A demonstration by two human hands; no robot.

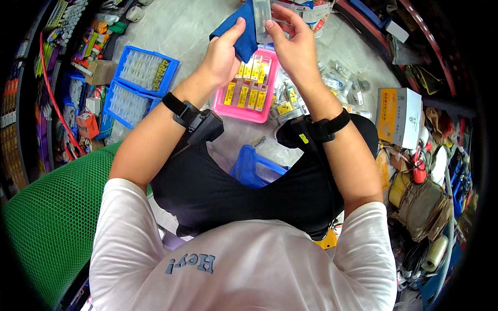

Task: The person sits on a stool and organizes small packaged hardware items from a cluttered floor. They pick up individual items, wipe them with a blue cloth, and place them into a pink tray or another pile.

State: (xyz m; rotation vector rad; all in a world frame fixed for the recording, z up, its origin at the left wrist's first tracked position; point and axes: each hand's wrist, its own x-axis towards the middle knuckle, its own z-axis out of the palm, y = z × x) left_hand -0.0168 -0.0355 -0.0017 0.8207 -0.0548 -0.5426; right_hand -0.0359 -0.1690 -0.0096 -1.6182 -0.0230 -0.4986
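Observation:
My left hand (pixel 223 54) grips a folded dark blue cloth (pixel 246 39) at the top of the view. Beside it, my right hand (pixel 293 41) holds a clear plastic box (pixel 263 23) upright between thumb and fingers. The cloth lies against the left side of this box; what the box contains is hard to make out. Below both hands a pink tray (pixel 241 116) stands on the floor. In it lie rows of small clear boxes with yellow labels (pixel 242 97) that bear writing. The cloth and my left hand cover part of the tray's top left.
Two blue organizer cases (pixel 142 72) with clear compartments stand left of the tray. Loose small packages (pixel 290 103) lie at its right. A cardboard carton (pixel 398 116) and cable coils (pixel 420 210) line the right side. Green mesh roll (pixel 58 210) rises at left; a blue plastic stool (pixel 253 167) shows between my legs.

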